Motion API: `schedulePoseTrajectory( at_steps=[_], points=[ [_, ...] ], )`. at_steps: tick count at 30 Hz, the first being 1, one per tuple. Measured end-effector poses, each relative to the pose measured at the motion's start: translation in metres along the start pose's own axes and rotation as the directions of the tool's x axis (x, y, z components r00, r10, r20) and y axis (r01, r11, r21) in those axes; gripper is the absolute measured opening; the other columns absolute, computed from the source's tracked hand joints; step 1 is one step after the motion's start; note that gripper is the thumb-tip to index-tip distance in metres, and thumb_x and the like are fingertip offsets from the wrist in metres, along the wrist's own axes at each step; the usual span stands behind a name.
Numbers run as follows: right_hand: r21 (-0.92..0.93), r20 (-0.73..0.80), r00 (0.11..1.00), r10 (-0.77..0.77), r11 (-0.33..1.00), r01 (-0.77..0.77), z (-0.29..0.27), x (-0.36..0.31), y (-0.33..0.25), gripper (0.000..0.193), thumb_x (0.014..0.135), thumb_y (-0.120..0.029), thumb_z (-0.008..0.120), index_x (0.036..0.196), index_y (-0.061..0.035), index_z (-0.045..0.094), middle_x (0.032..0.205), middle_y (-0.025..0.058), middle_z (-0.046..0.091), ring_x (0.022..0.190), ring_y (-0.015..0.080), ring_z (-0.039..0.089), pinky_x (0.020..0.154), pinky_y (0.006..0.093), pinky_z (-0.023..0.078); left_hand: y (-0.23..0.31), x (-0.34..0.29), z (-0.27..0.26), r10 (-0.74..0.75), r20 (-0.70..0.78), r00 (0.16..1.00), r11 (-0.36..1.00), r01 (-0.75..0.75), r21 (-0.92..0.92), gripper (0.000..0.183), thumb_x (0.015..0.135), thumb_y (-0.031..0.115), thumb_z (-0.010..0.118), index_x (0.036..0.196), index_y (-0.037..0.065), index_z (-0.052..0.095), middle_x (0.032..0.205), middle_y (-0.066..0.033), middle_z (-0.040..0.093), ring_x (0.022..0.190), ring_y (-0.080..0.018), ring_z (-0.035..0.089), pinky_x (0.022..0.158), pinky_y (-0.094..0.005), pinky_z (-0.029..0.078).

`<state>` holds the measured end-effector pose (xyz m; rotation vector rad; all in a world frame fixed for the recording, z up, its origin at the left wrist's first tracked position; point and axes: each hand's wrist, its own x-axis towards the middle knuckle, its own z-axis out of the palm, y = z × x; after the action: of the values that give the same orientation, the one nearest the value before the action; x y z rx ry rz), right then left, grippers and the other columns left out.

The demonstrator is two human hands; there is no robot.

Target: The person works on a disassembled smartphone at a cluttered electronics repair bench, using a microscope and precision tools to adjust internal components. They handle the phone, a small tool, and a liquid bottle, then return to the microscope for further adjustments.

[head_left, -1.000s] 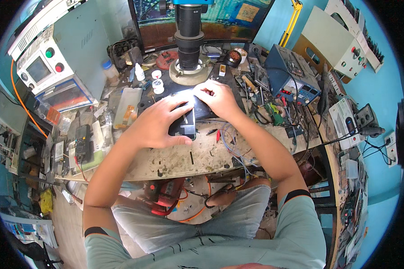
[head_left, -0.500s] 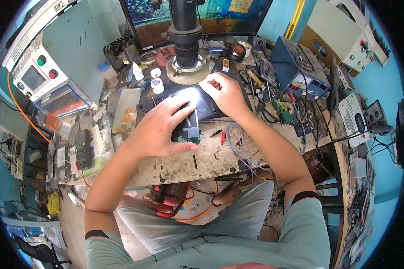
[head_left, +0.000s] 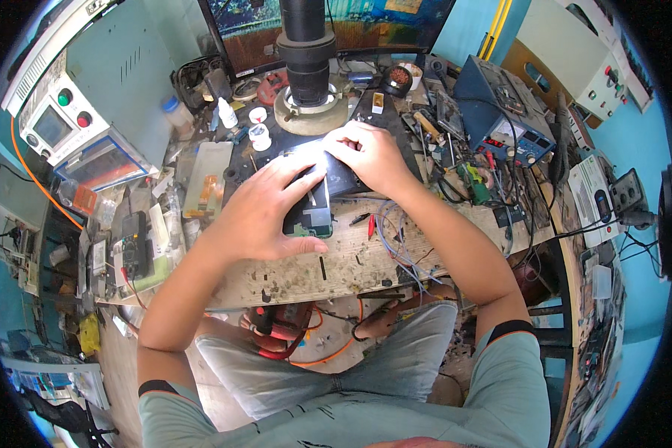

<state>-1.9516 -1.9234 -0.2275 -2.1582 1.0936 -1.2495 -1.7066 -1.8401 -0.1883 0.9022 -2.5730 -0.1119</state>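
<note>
An opened phone (head_left: 315,218), dark with a green strip at its near end, lies under the microscope, partly on a dark blue pad (head_left: 343,183). My left hand (head_left: 272,198) lies over it from the left, fingers stretched across its surface and thumb spread out near its close edge. At the far end, my right hand (head_left: 366,155) is bent inward with fingers pressed together beside the left fingertips. A bright light washes out that spot, so whatever the right fingertips hold is hidden.
The black microscope (head_left: 306,67) rises just beyond my hands, with a monitor (head_left: 396,33) behind it. White jars (head_left: 260,137) stand at the left. A blue power supply (head_left: 504,112), tools and cables crowd the right. Thin wires and a red clip (head_left: 371,226) lie near the front edge.
My right hand has shifted slightly left, its fingertips now closer to the left hand's fingers over the phone. The left hand stays almost still.
</note>
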Motion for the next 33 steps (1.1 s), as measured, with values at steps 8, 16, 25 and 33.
schedulePoseTrajectory(
  at_steps=[8, 16, 25, 33],
  points=[
    [0.015, -0.099, 0.995, 0.026, 1.0, -0.025, 0.006, 0.002, 0.004, 0.018, 0.094, -0.019, 0.074, 0.098, -0.002, 0.076, 0.089, 0.0113, 0.073, 0.075, 0.022, 0.068, 0.071, 0.034, 0.054, -0.005, 0.0, 0.001, -0.023, 0.013, 1.0, 0.999, 0.023, -0.024, 0.1, 0.071, 0.06, 0.087, 0.15, 0.006, 0.056, 0.154, -0.0212, 0.051, 0.141, -0.0432, 0.049, 0.12, -0.0522, 0.037],
    [0.255, -0.562, 0.816, 0.136, 0.967, 0.014, -0.006, 0.013, 0.021, 0.016, 0.105, -0.017, 0.067, 0.113, -0.0036, 0.064, 0.109, 0.007, 0.071, 0.095, 0.0163, 0.065, 0.087, 0.0328, 0.052, -0.005, 0.001, 0.003, -0.019, -0.008, 1.0, 1.0, 0.018, -0.017, 0.097, 0.071, 0.059, 0.087, 0.148, 0.006, 0.058, 0.153, -0.0207, 0.053, 0.142, -0.0435, 0.048, 0.121, -0.0534, 0.036],
    [0.401, -0.257, 0.941, -0.219, 0.862, 0.31, -0.014, 0.013, -0.026, 0.014, 0.112, -0.018, 0.055, 0.119, -0.0057, 0.055, 0.157, 0.0207, 0.054, 0.149, 0.026, 0.046, 0.123, 0.0388, 0.032, -0.006, 0.001, 0.002, -0.005, -0.018, 1.0, 1.0, 0.005, -0.006, 0.097, 0.073, 0.06, 0.086, 0.148, 0.006, 0.058, 0.15, -0.0211, 0.055, 0.141, -0.0443, 0.049, 0.121, -0.054, 0.035],
    [0.418, -0.165, 0.969, -0.186, 0.877, 0.24, -0.007, 0.009, -0.03, 0.013, 0.112, -0.017, 0.053, 0.118, -0.0054, 0.054, 0.157, 0.0227, 0.053, 0.151, 0.0288, 0.044, 0.123, 0.04, 0.031, -0.006, 0.001, 0.004, -0.018, -0.007, 1.0, 1.0, 0.018, -0.006, 0.096, 0.073, 0.06, 0.086, 0.147, 0.005, 0.058, 0.15, -0.0217, 0.054, 0.141, -0.0441, 0.049, 0.121, -0.0533, 0.037]
  ],
)
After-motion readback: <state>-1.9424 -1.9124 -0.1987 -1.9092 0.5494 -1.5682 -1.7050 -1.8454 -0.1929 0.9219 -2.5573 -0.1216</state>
